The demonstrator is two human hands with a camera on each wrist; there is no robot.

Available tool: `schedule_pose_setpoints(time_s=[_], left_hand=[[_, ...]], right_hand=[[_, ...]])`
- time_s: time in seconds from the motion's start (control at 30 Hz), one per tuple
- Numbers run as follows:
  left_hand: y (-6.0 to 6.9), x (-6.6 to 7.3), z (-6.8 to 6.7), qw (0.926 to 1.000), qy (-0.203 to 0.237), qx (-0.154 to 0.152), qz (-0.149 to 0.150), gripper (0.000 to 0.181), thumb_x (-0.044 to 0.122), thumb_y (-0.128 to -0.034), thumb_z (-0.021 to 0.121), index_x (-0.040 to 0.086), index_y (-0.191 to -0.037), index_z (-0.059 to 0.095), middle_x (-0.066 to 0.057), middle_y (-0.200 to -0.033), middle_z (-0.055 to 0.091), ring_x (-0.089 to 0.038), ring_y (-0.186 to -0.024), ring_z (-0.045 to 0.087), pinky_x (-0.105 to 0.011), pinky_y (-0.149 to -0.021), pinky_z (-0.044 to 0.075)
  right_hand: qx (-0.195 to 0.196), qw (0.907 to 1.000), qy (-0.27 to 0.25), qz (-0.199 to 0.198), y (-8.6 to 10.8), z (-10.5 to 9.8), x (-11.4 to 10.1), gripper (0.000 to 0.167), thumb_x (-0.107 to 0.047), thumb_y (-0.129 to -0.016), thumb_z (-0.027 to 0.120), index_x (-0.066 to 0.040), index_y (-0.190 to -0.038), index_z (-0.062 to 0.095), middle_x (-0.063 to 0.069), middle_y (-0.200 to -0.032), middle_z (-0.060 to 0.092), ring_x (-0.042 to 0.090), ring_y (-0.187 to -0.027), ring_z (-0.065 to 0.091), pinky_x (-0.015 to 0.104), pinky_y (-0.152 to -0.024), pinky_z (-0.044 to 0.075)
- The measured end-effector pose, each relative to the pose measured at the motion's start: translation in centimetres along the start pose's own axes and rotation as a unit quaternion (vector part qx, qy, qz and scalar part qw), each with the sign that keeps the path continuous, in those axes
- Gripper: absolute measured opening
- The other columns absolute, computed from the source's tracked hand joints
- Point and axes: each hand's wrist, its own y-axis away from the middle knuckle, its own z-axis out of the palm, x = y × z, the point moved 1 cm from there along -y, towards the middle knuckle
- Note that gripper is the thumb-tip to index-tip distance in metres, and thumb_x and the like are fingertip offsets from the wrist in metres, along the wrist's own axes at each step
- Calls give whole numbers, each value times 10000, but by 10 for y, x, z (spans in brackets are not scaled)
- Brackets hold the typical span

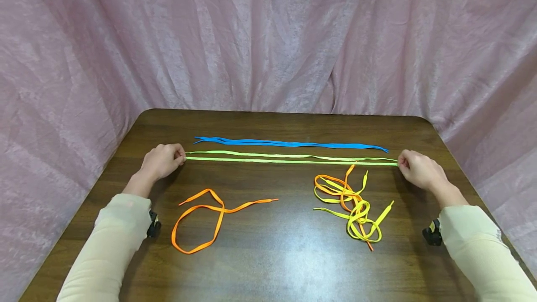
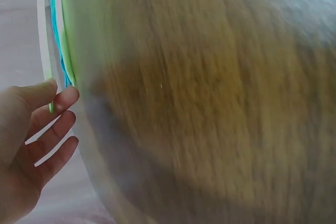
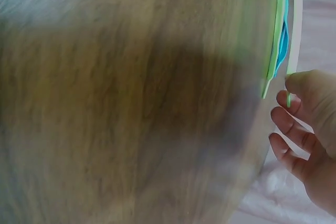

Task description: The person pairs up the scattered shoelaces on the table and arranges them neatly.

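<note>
A light-green shoelace (image 1: 293, 162) is stretched straight from side to side between both hands. My left hand (image 1: 163, 161) pinches one end between thumb and forefinger; the tip pokes out below the thumb in the left wrist view. At the opposite end my right hand (image 1: 421, 170) pinches the lace the same way, its other fingers loosely bent. Just behind, a second light-green shoelace (image 1: 247, 154) lies lengthwise on the table, slightly wavy. Beyond that, blue shoelaces (image 1: 268, 143) lie side by side, roughly parallel to the green ones.
On the dark wooden table (image 1: 268, 227), an orange shoelace (image 1: 224, 210) forms a loop at front left. A yellow shoelace (image 1: 381, 220) and another orange shoelace (image 1: 346, 183) lie tangled at right. Pink curtains (image 1: 268, 36) hang around the table's back and sides.
</note>
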Motion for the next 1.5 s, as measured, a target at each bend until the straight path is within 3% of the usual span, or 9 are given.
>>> schedule_pose_setpoints(time_s=[0.57, 1.23, 1.5], left_hand=[[-22, 1, 9, 9990, -40, -106, -434, 105, 170, -838, 553, 126, -785, 632, -42, -750, 579, -242, -675, 527, -355, -530, 393], [-30, 1, 12, 9985, -84, -135, -532, 75, 154, -815, 567, 127, -761, 611, -49, -748, 579, -268, -682, 541, -370, -526, 403], [-28, 0, 10, 9985, -14, -224, -509, 90, 134, -810, 556, 123, -756, 628, -48, -748, 589, -257, -679, 540, -356, -529, 399]], right_hand=[[-371, 9975, -41, 594, -22, 10, -1, 40, -111, -819, 521, -121, -786, 540, 36, -749, 516, 237, -667, 513, 372, -493, 374], [-453, 9960, -56, 766, -29, 16, -3, 39, -133, -825, 496, -106, -803, 512, 53, -761, 507, 282, -688, 514, 396, -501, 369], [-661, 9944, -63, 820, -30, 16, -3, 37, -135, -838, 480, -121, -806, 493, 57, -775, 491, 293, -705, 503, 393, -510, 361]])
